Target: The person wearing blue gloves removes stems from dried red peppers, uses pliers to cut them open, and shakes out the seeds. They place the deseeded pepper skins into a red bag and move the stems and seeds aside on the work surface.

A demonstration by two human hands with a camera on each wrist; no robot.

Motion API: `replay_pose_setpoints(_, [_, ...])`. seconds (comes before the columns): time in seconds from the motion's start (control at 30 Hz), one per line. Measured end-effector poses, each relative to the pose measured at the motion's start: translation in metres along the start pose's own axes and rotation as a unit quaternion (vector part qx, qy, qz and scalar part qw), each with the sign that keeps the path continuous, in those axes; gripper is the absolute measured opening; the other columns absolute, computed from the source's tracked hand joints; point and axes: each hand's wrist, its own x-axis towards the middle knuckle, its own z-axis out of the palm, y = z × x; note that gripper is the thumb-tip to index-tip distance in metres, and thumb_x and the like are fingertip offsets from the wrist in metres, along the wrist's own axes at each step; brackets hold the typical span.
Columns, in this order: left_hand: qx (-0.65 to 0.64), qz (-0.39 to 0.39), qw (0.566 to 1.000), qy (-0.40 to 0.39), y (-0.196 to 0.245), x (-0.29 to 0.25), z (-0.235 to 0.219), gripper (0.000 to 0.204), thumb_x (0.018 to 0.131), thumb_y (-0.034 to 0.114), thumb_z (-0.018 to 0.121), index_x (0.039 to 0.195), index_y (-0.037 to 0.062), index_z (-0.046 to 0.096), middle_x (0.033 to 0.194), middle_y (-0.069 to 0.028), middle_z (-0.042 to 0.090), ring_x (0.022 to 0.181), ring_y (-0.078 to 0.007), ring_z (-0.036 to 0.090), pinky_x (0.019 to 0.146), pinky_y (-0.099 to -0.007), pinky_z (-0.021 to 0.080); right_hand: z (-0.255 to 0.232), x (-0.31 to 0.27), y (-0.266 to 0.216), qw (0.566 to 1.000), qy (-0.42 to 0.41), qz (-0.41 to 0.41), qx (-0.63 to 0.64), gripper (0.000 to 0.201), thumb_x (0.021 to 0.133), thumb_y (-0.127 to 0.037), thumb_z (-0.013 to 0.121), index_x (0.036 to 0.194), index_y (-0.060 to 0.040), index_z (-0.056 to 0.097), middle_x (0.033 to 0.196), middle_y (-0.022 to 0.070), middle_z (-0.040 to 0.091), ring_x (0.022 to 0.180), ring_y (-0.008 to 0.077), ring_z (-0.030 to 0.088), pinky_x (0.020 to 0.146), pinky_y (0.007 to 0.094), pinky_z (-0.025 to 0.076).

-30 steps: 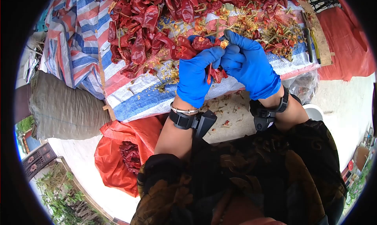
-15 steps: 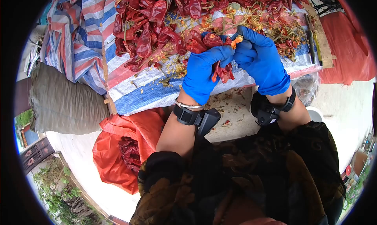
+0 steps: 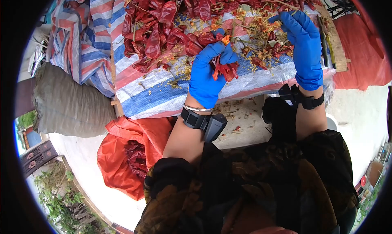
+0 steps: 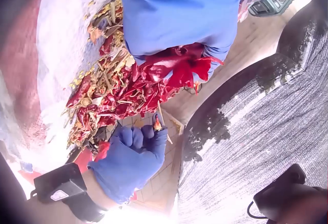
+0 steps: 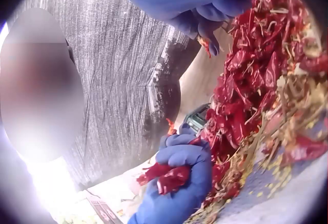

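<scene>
My blue-gloved left hand (image 3: 206,77) grips a few dried red chili peppers (image 3: 225,70) over the near part of the striped sheet (image 3: 151,101). An orange torn end (image 3: 226,39) sticks up by its thumb, and crumpled red skin hangs below its fingers. In the left wrist view the held chilies (image 4: 174,70) show glossy and partly split. To the right, my gloved right hand (image 3: 306,46) is apart from the left, above scattered stems and seeds (image 3: 255,34). Between its fingertips it pinches a small orange-red chili stem end (image 4: 157,125), also visible in the right wrist view.
A heap of dried chilies (image 3: 167,11) covers the far side of the table. Two slim tools, one with a yellow handle (image 3: 330,50), lie at the right edge. A red bag (image 3: 130,152) holding chilies stands below left, beside a full grey sack (image 3: 73,103).
The hands were together at the chilies; the right has moved away to the right and forward with a small torn piece. The left keeps its grip, nearly in place.
</scene>
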Motion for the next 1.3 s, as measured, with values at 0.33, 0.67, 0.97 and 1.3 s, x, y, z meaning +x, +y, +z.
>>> replay_pose_setpoints(0.33, [-0.032, 0.055, 0.998, 0.010, 0.009, -0.010, -0.002, 0.024, 0.079, 0.005, 0.055, 0.103, 0.0023, 0.051, 0.096, -0.0077, 0.055, 0.082, -0.0170, 0.050, 0.077, -0.0322, 0.042, -0.065, 0.010, 0.017, 0.754, 0.029, -0.217, -0.620, 0.042, 0.074, -0.010, 0.061, 0.115, -0.0102, 0.054, 0.118, 0.0132, 0.052, 0.107, 0.0290, 0.051, 0.087, 0.0331, 0.042])
replay_pose_setpoints(0.67, [-0.085, 0.221, 0.971, 0.022, 0.026, -0.039, -0.009, 0.030, 0.084, 0.008, 0.050, 0.113, 0.0000, 0.047, 0.113, -0.0133, 0.054, 0.106, -0.0259, 0.052, 0.095, -0.0404, 0.040, -0.076, -0.023, 0.004, 0.751, -0.082, -0.188, -0.628, 0.057, 0.068, -0.024, 0.069, 0.120, -0.0082, 0.050, 0.126, 0.0168, 0.045, 0.114, 0.0312, 0.046, 0.093, 0.0367, 0.039])
replay_pose_setpoints(0.97, [-0.072, 0.284, 0.954, 0.059, 0.057, -0.101, -0.001, 0.031, 0.085, 0.009, 0.048, 0.114, 0.0007, 0.048, 0.111, -0.0122, 0.056, 0.103, -0.0226, 0.054, 0.100, -0.0417, 0.035, -0.097, -0.004, 0.053, 0.796, -0.081, -0.169, -0.575, 0.058, 0.066, -0.009, 0.061, 0.122, -0.0065, 0.048, 0.128, 0.0201, 0.042, 0.118, 0.0316, 0.042, 0.096, 0.0339, 0.036])
replay_pose_setpoints(1.3, [0.374, 0.416, 0.784, 0.267, 0.190, -0.329, -0.075, 0.026, 0.081, 0.000, 0.055, 0.106, -0.0020, 0.053, 0.103, -0.0112, 0.060, 0.093, -0.0163, 0.057, 0.078, -0.0235, 0.048, -0.119, 0.044, 0.066, 0.784, -0.165, -0.189, -0.568, 0.054, 0.079, -0.026, 0.059, 0.124, -0.0005, 0.045, 0.126, 0.0184, 0.046, 0.119, 0.0275, 0.041, 0.098, 0.0345, 0.032])
